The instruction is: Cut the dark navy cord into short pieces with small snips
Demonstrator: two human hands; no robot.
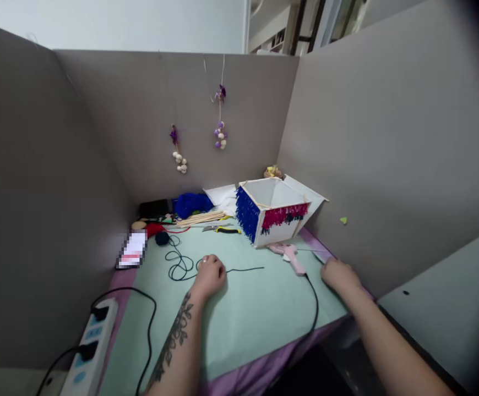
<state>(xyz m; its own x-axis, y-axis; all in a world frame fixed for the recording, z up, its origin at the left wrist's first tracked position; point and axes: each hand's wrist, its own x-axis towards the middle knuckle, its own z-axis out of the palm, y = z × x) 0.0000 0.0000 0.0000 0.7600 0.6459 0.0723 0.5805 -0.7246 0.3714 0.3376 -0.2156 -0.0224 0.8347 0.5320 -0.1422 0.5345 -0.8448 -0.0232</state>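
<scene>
Grips curled, their hold hidden: the left hand rests over a thin, dark yarn strand on the pale-green-covered desk, the right hand near its edge. The strand looks light, limp, best pinched by its loose end.

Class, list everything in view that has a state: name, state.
White box with blue and magenta fringe, standing, open-topped
Pale pink plastic glue gun, lying down, cable attached
Dark round yarn ball, partly unwound
White rectangular power strip, two black plugs inserted
Flat rectangular phone, screen lit
Thin pale wooden sticks, loosely piled
Two purple and white ornaments, hanging
Left grip, over dark yarn, hold unclear
Right grip, at edge of pale green mat, hold unclear
</scene>
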